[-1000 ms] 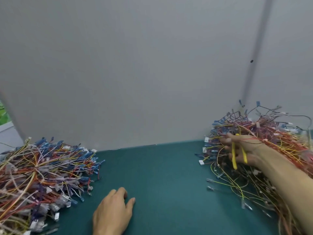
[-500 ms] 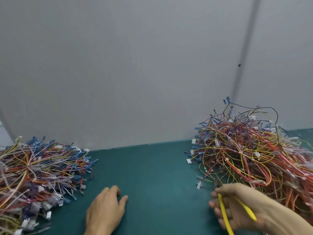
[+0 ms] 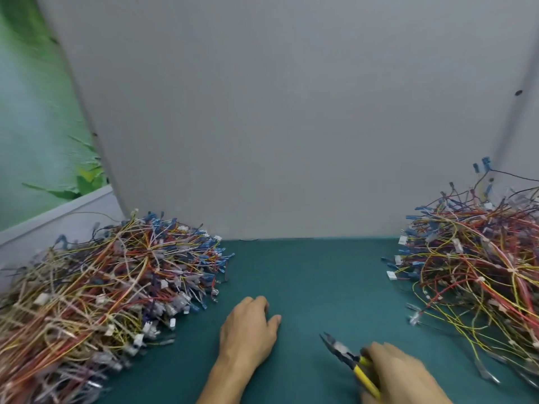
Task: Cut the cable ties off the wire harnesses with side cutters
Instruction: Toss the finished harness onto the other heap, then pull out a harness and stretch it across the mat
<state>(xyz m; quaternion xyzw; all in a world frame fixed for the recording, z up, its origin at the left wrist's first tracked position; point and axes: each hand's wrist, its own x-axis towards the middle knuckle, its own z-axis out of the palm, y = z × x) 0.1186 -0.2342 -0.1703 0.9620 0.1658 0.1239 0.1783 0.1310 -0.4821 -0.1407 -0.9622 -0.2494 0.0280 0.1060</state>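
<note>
head view: the right hand (image 3: 399,371) curls round the yellow handles of the side cutters (image 3: 347,357), fingers closed on them, the dark nose pointing up-left over the green table (image 3: 315,281); blur hides whether the blades are parted. the left hand (image 3: 248,330) rests palm down on the table, fingers loosely bent, holding nothing. one heap of wire harnesses (image 3: 110,287) lies at the left, near that hand; a second heap (image 3: 478,263) lies at the right, apart from both hands.

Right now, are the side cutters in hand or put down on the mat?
In hand: the right hand grips the yellow handles of the side cutters, nose pointing up-left. Jaws too blurred to judge.
</note>
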